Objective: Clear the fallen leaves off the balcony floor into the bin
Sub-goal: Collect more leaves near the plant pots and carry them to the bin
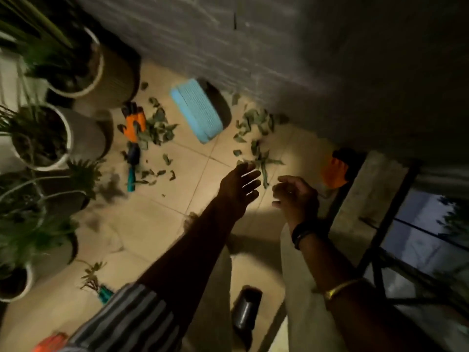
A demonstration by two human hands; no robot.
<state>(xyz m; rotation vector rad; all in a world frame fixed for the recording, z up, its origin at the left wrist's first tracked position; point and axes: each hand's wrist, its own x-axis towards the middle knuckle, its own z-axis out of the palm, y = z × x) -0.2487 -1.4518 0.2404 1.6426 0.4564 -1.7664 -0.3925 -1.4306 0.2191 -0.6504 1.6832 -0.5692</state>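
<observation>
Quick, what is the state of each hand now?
Left hand: open, fingers spread, holding nothing.
Right hand: fingers loosely curled; whether it holds anything cannot be told.

Two hands [239,185] reach over the balcony floor [157,224], where one blue bin [196,114] lies among two clusters of leaves [158,127]; three pots [76,63] line its left edge.

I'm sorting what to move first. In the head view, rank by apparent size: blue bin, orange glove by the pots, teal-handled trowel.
1. blue bin
2. and 3. orange glove and teal-handled trowel: too alike to rank.
</observation>
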